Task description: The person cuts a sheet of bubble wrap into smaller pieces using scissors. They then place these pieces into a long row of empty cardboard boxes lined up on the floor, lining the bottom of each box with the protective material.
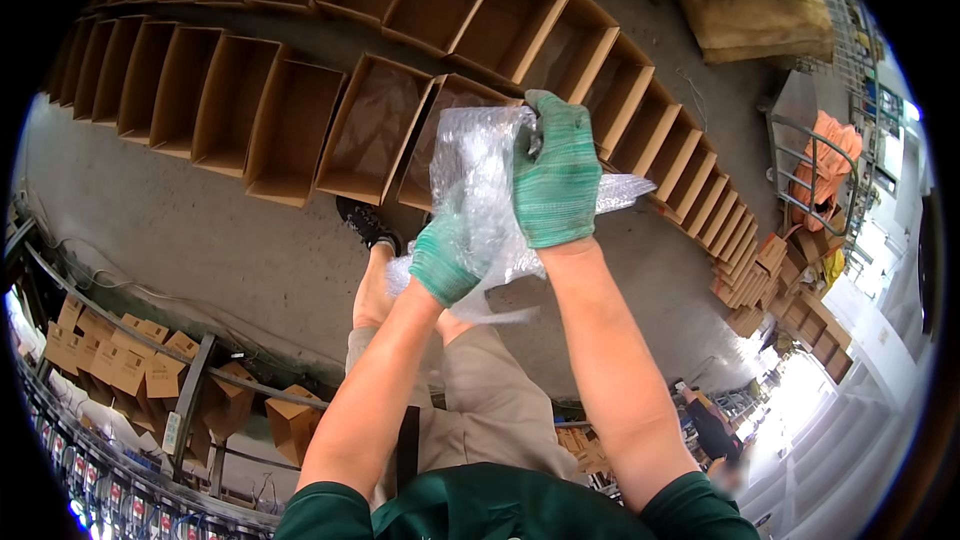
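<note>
Open brown cardboard boxes (290, 130) stand in 2 curved rows on the grey floor (180, 230). Above them, the gloved right hand (556, 172) grips the top of a clear bubble-wrap sheet (478, 172), fingers curled; the gloved left hand (445, 258) clasps its lower edge, forearms raised.

Daylight glares from the right; fisheye bends the edges, left side dim.
</note>
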`<action>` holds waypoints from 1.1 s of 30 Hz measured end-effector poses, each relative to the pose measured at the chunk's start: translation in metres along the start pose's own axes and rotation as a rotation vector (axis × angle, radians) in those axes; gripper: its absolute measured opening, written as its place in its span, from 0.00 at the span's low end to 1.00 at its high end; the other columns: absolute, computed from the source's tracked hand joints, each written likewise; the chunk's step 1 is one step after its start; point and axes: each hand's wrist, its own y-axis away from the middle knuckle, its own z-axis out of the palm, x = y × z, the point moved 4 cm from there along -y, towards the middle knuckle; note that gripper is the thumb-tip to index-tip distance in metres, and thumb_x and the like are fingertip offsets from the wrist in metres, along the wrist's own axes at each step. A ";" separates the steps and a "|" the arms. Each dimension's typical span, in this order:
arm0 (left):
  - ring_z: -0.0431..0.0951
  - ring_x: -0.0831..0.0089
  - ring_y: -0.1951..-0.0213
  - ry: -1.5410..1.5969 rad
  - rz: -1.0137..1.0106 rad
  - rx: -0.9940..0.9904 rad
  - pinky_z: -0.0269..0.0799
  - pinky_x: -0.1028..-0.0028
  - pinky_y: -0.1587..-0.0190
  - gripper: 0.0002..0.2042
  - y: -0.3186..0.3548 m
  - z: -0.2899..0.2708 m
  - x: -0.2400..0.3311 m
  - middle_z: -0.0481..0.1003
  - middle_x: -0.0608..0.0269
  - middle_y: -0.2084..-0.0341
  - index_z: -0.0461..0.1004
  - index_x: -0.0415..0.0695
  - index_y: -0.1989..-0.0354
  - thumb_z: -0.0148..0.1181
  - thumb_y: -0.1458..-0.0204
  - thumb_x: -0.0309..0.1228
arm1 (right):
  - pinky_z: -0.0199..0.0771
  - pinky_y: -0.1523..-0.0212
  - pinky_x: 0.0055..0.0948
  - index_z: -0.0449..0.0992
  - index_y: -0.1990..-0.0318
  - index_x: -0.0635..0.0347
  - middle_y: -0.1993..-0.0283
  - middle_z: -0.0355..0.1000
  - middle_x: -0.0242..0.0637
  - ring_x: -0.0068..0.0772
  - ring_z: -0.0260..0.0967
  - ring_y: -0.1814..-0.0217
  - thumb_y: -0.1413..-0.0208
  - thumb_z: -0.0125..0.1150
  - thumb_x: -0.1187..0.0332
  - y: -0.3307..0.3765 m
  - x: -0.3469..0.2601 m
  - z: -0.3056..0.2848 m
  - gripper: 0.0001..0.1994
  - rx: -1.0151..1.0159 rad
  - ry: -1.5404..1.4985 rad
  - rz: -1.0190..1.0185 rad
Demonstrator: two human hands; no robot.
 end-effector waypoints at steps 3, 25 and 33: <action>0.77 0.49 0.52 0.105 -0.026 -0.134 0.72 0.63 0.47 0.22 0.004 -0.019 -0.001 0.76 0.47 0.51 0.69 0.40 0.42 0.60 0.45 0.31 | 0.80 0.61 0.35 0.75 0.47 0.58 0.56 0.74 0.43 0.41 0.77 0.65 0.48 0.68 0.68 -0.017 -0.002 0.003 0.19 -0.033 -0.008 -0.024; 0.76 0.71 0.46 0.779 -0.439 -0.335 0.68 0.70 0.40 0.20 0.024 -0.041 -0.001 0.80 0.57 0.50 0.75 0.45 0.40 0.63 0.39 0.35 | 0.69 0.39 0.29 0.63 0.31 0.64 0.41 0.74 0.49 0.34 0.72 0.42 0.37 0.60 0.67 -0.051 0.070 0.024 0.28 -0.879 -0.081 0.129; 0.77 0.71 0.49 0.833 -0.414 -0.363 0.70 0.70 0.42 0.20 0.020 0.019 -0.012 0.81 0.60 0.54 0.78 0.40 0.46 0.68 0.43 0.37 | 0.67 0.34 0.41 0.64 0.33 0.58 0.45 0.72 0.44 0.40 0.69 0.38 0.46 0.73 0.58 -0.020 0.108 -0.028 0.36 -1.102 -0.527 0.393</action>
